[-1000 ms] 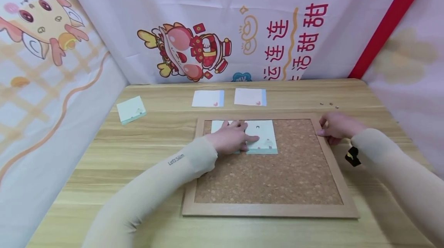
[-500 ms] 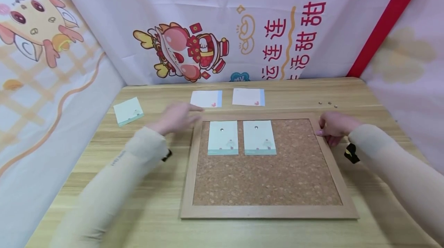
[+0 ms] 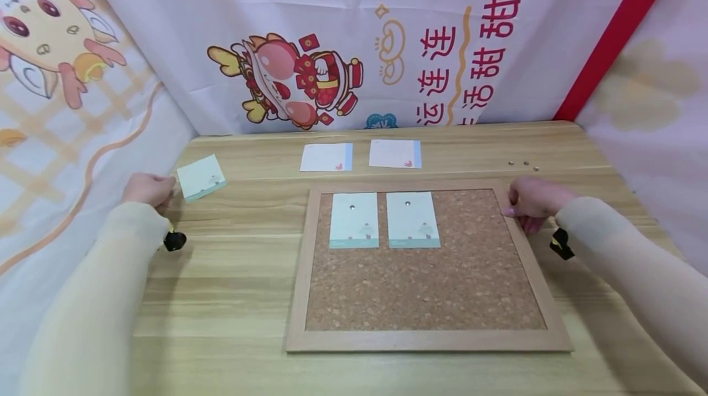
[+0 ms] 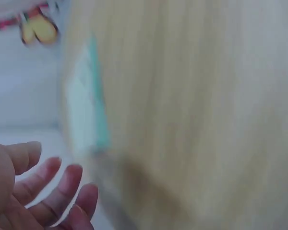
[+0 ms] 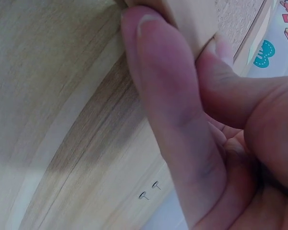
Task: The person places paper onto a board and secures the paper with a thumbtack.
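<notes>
With my right hand [image 3: 539, 198] I pinch the right side of the brown cork board's pale wooden frame [image 3: 428, 340]. Farther off at left, my empty, loosely spread left hand [image 3: 147, 190] is just beside the pale-green square paper note [image 3: 201, 176]; fetching it seems the step, calling for an edge pinch.

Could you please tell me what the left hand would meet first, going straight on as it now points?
Most likely the loose green-edged note, just ahead of the left hand in the head view, though the hand's height is hard to judge.
</notes>
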### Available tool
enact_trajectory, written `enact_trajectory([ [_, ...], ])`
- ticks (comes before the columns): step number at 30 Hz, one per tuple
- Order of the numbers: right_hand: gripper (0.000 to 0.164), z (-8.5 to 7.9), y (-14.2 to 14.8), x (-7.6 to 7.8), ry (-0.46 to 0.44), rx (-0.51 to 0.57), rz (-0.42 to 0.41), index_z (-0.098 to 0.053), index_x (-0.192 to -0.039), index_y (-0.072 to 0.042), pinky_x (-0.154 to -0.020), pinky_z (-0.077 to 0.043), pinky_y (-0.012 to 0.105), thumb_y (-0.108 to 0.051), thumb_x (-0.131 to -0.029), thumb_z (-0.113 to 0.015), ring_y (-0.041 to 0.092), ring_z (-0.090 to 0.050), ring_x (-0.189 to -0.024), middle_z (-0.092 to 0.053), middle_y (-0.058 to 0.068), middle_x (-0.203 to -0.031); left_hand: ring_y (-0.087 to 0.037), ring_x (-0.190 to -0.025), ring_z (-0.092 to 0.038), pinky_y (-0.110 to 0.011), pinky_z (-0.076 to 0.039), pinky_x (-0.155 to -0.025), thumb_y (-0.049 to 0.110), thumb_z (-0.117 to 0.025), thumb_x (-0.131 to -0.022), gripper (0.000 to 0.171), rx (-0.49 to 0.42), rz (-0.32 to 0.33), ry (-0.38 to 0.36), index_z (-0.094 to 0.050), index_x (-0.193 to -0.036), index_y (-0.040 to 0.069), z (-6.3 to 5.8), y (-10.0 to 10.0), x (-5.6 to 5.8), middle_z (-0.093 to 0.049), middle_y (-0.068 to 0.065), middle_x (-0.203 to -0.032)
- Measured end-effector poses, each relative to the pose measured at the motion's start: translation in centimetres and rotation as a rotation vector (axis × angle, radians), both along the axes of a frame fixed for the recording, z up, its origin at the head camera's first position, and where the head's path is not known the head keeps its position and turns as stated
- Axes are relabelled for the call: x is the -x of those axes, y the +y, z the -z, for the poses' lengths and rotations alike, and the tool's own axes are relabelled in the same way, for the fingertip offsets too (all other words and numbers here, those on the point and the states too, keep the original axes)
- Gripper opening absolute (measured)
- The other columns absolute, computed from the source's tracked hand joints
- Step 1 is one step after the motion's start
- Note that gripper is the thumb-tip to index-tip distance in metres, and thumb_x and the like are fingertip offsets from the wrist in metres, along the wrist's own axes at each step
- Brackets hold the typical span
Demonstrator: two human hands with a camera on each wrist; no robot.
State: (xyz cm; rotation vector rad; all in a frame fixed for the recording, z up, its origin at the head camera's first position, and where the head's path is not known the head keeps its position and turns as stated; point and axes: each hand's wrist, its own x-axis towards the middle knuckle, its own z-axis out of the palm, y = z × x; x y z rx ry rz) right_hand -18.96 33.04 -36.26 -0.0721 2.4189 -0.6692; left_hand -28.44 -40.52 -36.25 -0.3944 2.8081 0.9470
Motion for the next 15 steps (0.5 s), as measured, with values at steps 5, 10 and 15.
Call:
enact_trajectory([
  [5, 0.019, 0.0, -0.2, 0.3, -0.012, -0.02, 0.004, -0.052, -0.093, 0.008, -0.057, -0.057, 0.035, -0.008, -0.099, -0.061, 0.019, -0.067, -0.059, -0.063, 0.015, -0.073, -0.024, -0.058, -0.059, -0.034, -0.048, -0.06, 0.057, -0.05, -0.093, 0.061, -0.019, -0.122, -0.11, -0.063, -0.072, 0.002, 1.5, -1.6, 1.0, -0.06, -0.007, -0.059],
  [10, 0.017, -0.3, -0.1, 0.4, -0.034, -0.051, 0.011, -0.055, -0.089, 0.005, -0.059, -0.057, 0.035, -0.007, -0.099, -0.06, 0.02, -0.067, -0.061, -0.065, 0.014, -0.074, -0.033, -0.075, -0.059, -0.042, -0.051, -0.067, 0.07, -0.053, -0.087, 0.078, 0.126, -0.017, -0.092, -0.061, -0.08, -0.007, 2.2, -0.1, 3.3, -0.06, -0.022, -0.082],
  [15, 0.016, -0.5, -0.5, 0.6, -0.056, -0.1, 0.031, -0.055, -0.091, 0.004, -0.061, -0.057, 0.034, -0.009, -0.099, -0.061, 0.021, -0.068, -0.063, -0.065, 0.015, -0.077, -0.046, -0.098, -0.051, -0.054, -0.045, -0.084, 0.072, -0.056, -0.083, 0.09, 0.329, 0.069, -0.146, -0.055, -0.105, -0.015, 2.3, 2.3, 5.2, -0.054, -0.035, -0.11],
])
